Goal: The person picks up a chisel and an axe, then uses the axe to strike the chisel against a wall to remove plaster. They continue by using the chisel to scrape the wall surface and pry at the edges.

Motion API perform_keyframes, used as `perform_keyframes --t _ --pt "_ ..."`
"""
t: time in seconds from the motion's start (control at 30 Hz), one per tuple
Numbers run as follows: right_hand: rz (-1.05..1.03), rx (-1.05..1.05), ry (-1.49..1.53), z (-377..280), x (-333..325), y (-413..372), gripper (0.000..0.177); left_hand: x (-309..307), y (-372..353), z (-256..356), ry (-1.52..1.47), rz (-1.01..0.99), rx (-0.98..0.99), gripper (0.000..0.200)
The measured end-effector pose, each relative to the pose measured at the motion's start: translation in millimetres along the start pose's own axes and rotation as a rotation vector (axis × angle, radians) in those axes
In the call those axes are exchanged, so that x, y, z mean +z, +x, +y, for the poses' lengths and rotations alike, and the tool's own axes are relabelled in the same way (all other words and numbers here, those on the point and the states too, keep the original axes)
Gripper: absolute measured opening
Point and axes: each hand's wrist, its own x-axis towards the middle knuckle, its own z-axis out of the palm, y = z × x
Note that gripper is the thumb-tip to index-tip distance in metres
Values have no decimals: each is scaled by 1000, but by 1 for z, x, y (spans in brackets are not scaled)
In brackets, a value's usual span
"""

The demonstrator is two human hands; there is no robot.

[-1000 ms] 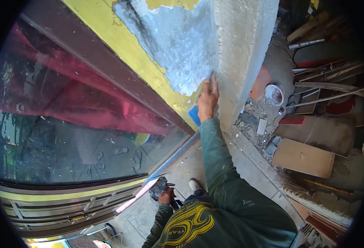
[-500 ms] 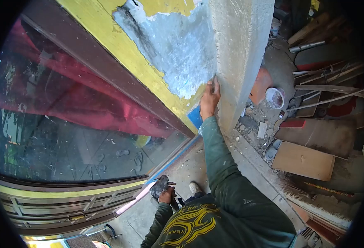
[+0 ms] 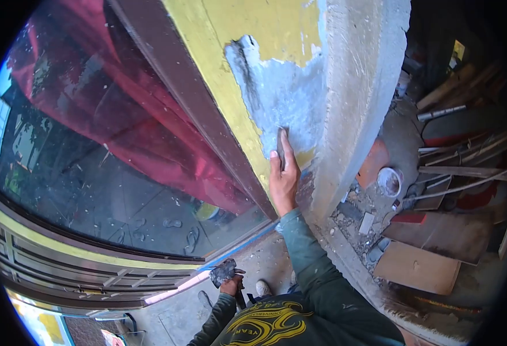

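My right hand point(image 3: 285, 181) is raised to the wall column, with the fingers closed round a thin flat scraper point(image 3: 281, 139) seen nearly edge-on. Its tip touches or lies very near the pale grey-blue filler patch point(image 3: 291, 86), which has ragged yellow paint point(image 3: 247, 17) around it. Low down, near my body, my left hand point(image 3: 230, 285) is closed round the handle of a trowel point(image 3: 223, 272) smeared with grey paste. The exact form of both tools is hard to make out.
Left of the column stands a glass pane in a brown frame point(image 3: 175, 75), a red curtain point(image 3: 126, 127) behind it. A rough concrete edge point(image 3: 351, 86) runs down on the right. Beyond it lie rubble, a white bucket point(image 3: 389, 181), boards point(image 3: 417, 266) and timber strips.
My right hand has moved from the column's right edge onto the filler patch, and the scraper now shows. The view has shifted. My left hand still holds the trowel low.
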Motion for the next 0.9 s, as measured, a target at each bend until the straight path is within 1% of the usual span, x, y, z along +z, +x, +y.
perform_keyframes --t 0.03,0.1,0.13,0.2,0.23,0.27,0.33,0.37,0.4,0.43,0.47,0.5,0.53,0.6,0.63,0.67,0.7,0.73,0.8,0.83,0.9 --pt "-5 -14 8 -14 0 10 45 0 0 0 -11 5 12 21" --pt "-130 -132 -107 -38 -1 42 47 3 0 -1 -63 -14 60 16" --pt "-129 -154 -105 -49 -1 56 47 6 0 1 -89 -28 84 15" --pt "-194 -240 -244 -64 -2 81 47 10 -1 3 -80 -14 77 13" --pt "-118 -321 -223 -63 2 93 47 11 2 0 -125 -28 68 17" --pt "-120 -336 -224 -63 6 97 47 11 4 -2 -171 -42 57 21" --pt "79 -383 -170 -69 12 104 49 14 9 -7 -233 -19 89 20" --pt "42 -322 -114 -76 15 98 50 14 11 -8 -246 -20 71 19" --pt "44 -334 -113 -81 14 96 50 13 14 -8 -256 -22 52 18" --pt "-58 -311 -197 -89 13 95 50 12 11 0 -258 -57 105 18" --pt "-161 -286 -282 -94 13 96 50 12 11 2 -264 -59 112 18" --pt "-139 -264 -181 -96 12 104 50 12 10 3 -284 -45 109 19" --pt "-28 -244 -98 -96 11 111 49 12 10 3 -304 -32 107 19" --pt "71 -206 -146 -86 7 113 48 10 13 -7 -312 -29 123 21" --pt "72 -216 -145 -80 10 103 48 8 15 -13 -317 -21 126 22" --pt "-6 -317 -170 -75 12 87 49 7 17 -11 -322 -14 130 22" --pt "-85 -417 -195 -70 13 80 51 6 19 -9 -389 -3 142 18" --pt "-87 -420 -194 -73 13 85 51 6 21 -7 -392 -3 144 18" --pt "-67 -355 -177 -84 12 95 51 0 20 -11 -407 10 112 21" --pt "-69 -303 -191 -90 9 102 52 -1 22 -13 -401 21 154 20" --pt "-30 -321 -192 -88 11 99 52 -2 21 -18 -408 19 146 20"
